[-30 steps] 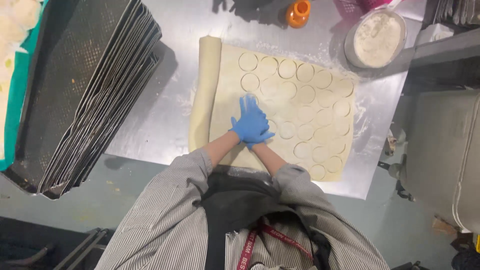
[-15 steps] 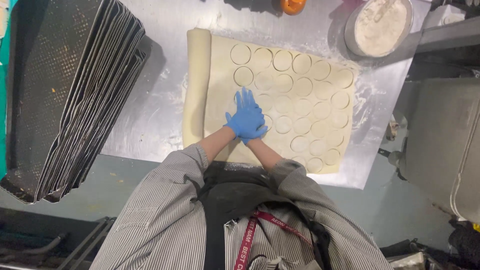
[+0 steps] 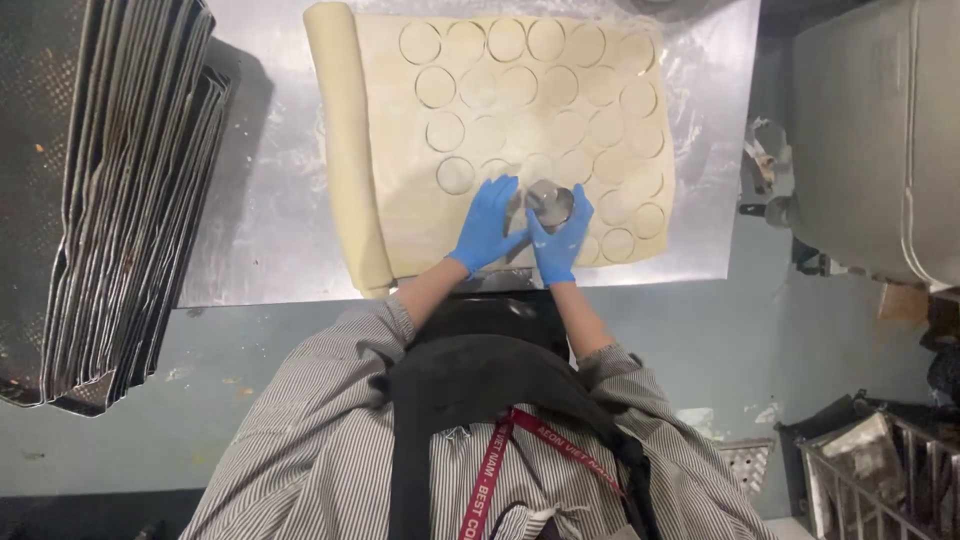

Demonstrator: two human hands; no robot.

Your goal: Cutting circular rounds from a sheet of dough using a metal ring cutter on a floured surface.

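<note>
Round cutter [image 3: 549,203] on dough sheet [image 3: 500,130]; right hand [image 3: 560,240] grip curled around it, left hand [image 3: 490,225] fingers spread alongside.

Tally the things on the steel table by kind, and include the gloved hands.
Gloved hands: 2, left hand and right hand
Round metal cutter: 1
Dough sheet with cut circles: 1
Rolled dough edge: 1
Stack of dark baking trays: 1
Total: 6
</note>
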